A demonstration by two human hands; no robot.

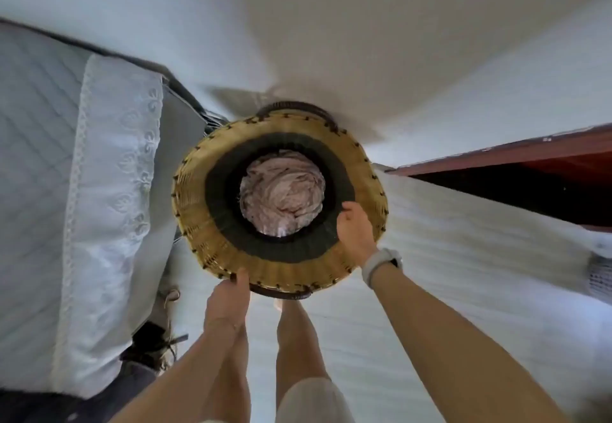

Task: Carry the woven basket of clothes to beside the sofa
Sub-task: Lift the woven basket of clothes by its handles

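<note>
A round woven basket (198,210) with a tan rim, a dark inner band and dark handles fills the middle of the head view, seen from straight above. Pinkish crumpled clothes (281,195) lie at its bottom. My left hand (228,300) grips the near rim at the lower left. My right hand (356,228), with a white watch on the wrist, grips the rim at the right, fingers curled over the edge. The grey sofa (36,164) with a white lace-trimmed cover lies immediately left of the basket.
A pale floor (463,273) spreads to the right and ahead. A dark red wooden piece of furniture (530,170) stands at the right. Dark shoes and a cord (155,343) lie by the sofa's base at the lower left. My bare legs are below the basket.
</note>
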